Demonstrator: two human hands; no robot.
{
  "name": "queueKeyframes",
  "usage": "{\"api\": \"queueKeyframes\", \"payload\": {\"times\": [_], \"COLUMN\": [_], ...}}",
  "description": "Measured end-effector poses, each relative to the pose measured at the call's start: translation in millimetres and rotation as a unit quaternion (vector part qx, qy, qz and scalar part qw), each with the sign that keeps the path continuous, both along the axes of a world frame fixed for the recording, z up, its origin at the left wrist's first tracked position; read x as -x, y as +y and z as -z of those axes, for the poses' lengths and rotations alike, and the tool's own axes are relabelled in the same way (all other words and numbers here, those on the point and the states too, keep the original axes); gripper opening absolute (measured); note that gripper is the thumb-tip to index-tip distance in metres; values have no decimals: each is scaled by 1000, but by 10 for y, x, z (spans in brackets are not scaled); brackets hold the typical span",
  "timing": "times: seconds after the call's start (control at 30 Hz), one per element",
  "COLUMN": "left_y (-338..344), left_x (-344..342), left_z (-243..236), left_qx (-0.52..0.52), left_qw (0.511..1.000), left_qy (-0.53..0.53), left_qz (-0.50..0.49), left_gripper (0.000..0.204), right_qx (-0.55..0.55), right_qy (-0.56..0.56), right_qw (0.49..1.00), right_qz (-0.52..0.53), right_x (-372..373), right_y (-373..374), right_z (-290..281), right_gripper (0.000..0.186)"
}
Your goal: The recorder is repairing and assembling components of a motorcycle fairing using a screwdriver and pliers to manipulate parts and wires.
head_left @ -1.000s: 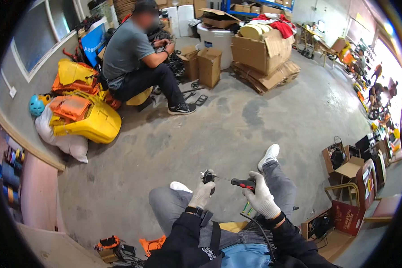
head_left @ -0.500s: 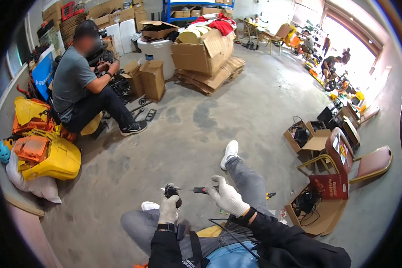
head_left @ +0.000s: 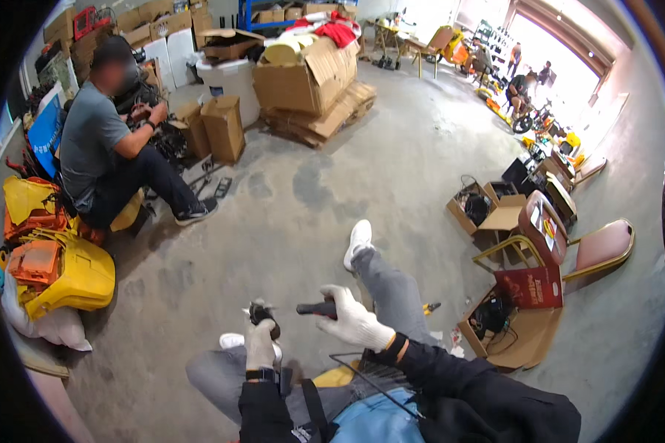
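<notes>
My left hand [head_left: 258,344], in a white knit glove, is closed around a small black part [head_left: 261,313] with a pale piece at its top. To its right, my gloved right hand [head_left: 353,320] grips a screwdriver [head_left: 312,308] by its black and red handle, which points left toward the part. A gap lies between the handle and the part, and the screwdriver's shaft is hard to make out. Both hands are above my spread, grey-trousered legs. On the floor beyond my right knee lies a yellow-and-black hand tool [head_left: 431,307].
At my right stand an open carton [head_left: 528,347] of black cables and a chair [head_left: 606,247]. A person [head_left: 100,148] sits at the left beside yellow and orange plastic shells [head_left: 81,277]. Stacked cardboard [head_left: 310,122] stands ahead; more people are by the bright doorway.
My right hand has drawn back a little from the black part, taking the screwdriver with it. The whole view has shifted, so the surroundings appear farther left.
</notes>
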State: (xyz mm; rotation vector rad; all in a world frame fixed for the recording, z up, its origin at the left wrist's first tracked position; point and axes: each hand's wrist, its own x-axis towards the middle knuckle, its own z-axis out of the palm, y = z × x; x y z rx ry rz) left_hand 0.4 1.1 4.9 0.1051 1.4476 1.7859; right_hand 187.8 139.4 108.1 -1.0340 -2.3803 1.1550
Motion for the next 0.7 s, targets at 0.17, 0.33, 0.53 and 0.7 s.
{"api": "queueKeyframes", "payload": {"times": [0.17, 0.33, 0.53, 0.7], "left_y": [-40, 2, -11, -4], "left_x": [-11, -17, 1, -11], "left_z": [84, 60, 50, 103], "left_qx": [-23, -41, -36, -38], "left_qw": [999, 998, 998, 998], "left_qy": [-19, -17, -1, -4], "left_qz": [15, -48, -41, -45], "left_gripper": [53, 58, 61, 63], "right_qx": [101, 44, 91, 66], "right_qy": [-44, -24, -43, -24], "right_qw": [993, 999, 995, 997], "right_qz": [37, 10, 28, 20], "right_x": [-27, 3, 52, 27], "right_y": [2, -62, -59, -88], "right_z": [-10, -94, -163, -138], "right_gripper": [55, 58, 65, 64]}}
